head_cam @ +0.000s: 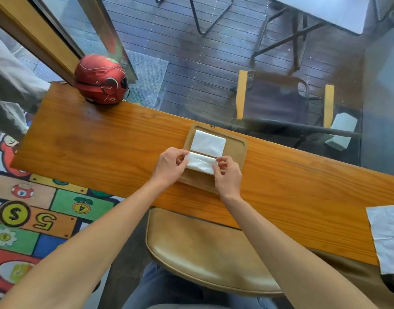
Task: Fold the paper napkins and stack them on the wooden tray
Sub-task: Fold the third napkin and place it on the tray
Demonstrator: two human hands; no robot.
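**Folding napkins at the window counter**

Pinching a half-folded napkin [200, 164] by its two ends were the left hand [169, 165] and right hand [227, 176], fingers closed on it over the near part of the wooden tray [238, 150]. One folded napkin [208, 143] lay flat in the tray's far part. The tray sat on a long wooden counter [102, 143] against glass. Far left of the tray stood a red helmet [101, 79]; far right, an unfolded napkin [387, 237]. A tan stool [202, 248] sat below.
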